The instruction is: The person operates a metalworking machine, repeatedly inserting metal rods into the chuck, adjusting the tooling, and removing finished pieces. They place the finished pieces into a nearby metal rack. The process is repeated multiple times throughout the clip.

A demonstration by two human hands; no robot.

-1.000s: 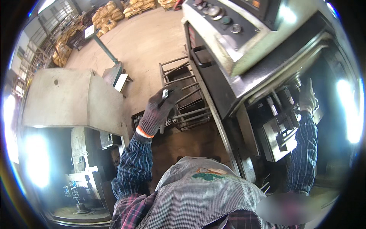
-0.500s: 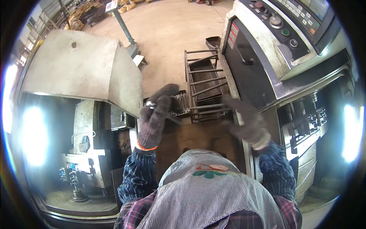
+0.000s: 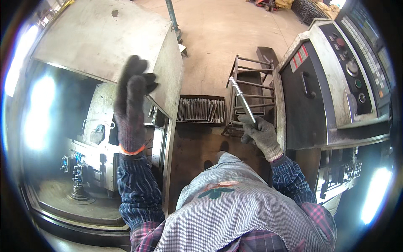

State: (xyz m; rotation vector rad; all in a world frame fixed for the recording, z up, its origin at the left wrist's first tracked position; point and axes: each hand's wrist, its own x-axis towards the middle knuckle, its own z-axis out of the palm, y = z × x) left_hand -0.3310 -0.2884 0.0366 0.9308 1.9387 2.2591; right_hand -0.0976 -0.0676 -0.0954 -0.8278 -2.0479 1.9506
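Right hand point(image 3: 261, 133), in a grey glove: fingers closed about the lower end of a slim metal rod point(image 3: 244, 101), which slants up and leftward in front of a tubular rack point(image 3: 255, 96). The glove conceals the gripped end, so the full length cannot be read. Left hand point(image 3: 133, 94), gloved: fingers extended upward and partly spread, their outlines blurred, before the pale machine hood point(image 3: 94, 35); the palm is hard to make out, and whether a small object lies in it cannot be told. Between the hands and well below them, a dark tray point(image 3: 200, 123) of closely packed metal pieces rests on the floor point(image 3: 218, 46); single pieces are difficult to separate. Glare masks much of both machine interiors. The control panel point(image 3: 346, 63) at right is cut by the lens rim, and the checked apron point(image 3: 235, 210) hides the ground beneath.
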